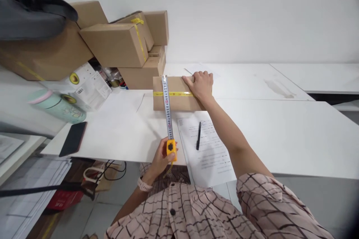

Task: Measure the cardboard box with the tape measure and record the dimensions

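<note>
My left hand [162, 157], near the table's front edge, is closed around a yellow tape measure [171, 151]. Its silver blade [168, 114] stretches away from me across the top of a small cardboard box [181, 102], with the tip at the far edge. Yellow tape runs along the box's length. My right hand [202, 85] grips the box at its right end, thumb lying on top and fingers over the far edge. Below the box lies a printed sheet [207, 160] with a black pen [199, 135] on it.
Stacked cardboard boxes [114, 44] stand at the back left, beside a dark bag [30, 15]. A mint green bottle [58, 106] lies near a white carton [89, 86]. A phone [73, 139] rests at the left edge of the white table [280, 134].
</note>
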The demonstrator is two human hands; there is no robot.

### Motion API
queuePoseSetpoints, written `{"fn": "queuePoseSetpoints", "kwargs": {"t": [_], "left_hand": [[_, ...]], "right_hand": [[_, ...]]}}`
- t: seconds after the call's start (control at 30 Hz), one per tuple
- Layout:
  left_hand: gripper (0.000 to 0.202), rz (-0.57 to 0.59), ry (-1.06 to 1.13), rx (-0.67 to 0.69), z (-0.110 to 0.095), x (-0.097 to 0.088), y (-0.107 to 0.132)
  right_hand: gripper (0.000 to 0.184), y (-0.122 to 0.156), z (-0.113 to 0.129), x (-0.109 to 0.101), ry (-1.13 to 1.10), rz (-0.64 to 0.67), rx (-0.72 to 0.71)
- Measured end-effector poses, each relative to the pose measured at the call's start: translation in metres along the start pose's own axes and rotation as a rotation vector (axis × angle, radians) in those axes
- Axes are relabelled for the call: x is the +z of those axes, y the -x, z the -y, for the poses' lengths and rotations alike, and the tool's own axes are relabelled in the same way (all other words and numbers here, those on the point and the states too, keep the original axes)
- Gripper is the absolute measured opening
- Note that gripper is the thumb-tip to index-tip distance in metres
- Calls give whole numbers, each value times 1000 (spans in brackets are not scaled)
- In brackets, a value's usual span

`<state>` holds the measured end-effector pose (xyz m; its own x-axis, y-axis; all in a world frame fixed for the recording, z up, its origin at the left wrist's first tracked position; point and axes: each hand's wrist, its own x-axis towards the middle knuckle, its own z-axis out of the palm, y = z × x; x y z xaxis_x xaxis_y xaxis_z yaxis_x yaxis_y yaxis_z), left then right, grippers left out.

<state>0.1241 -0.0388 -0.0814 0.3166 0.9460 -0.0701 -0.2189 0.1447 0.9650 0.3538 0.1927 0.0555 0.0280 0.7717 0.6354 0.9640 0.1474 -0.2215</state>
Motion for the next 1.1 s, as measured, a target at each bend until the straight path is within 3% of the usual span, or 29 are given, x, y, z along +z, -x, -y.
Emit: {"fn": "queuePoseSetpoints", "kwargs": {"t": [0.1,0.2,0.3,0.4,0.5,0.63,0.73,0.8,0.93,1.0,1.1], "left_hand": [[61,-3,-23,-7,3,-5,3],[62,1,-35,-3,4,-5,1],[64,7,-51,8,0,-1,-1],[65,41,-177,13,-8,6,4],[67,111,-396,-26,-19,15,16],[70,141,-566,-45,-25,23,38],[86,54,-578,-21,-21,27,51],[97,-4,-537,17,-17,32,56],[97,-66,-477,112,-14,41,56],[93,-99,-500,135,-18,38,50],[89,-167,-659,169,-31,21,29]], "right_hand": [[57,39,1,2,2,-42,-20],[56,75,0,9,-25,5,-52],[57,89,0,9,-151,80,-45],[66,77,2,-16,-485,106,98],[73,60,7,-59,-866,131,182],[67,75,13,-99,-1053,66,307],[66,124,20,-97,-1064,71,452],[65,166,29,-85,-1058,190,510],[59,237,40,-65,-1069,547,331],[57,250,32,-60,-941,549,319],[47,241,5,-54,-547,448,425]]}}
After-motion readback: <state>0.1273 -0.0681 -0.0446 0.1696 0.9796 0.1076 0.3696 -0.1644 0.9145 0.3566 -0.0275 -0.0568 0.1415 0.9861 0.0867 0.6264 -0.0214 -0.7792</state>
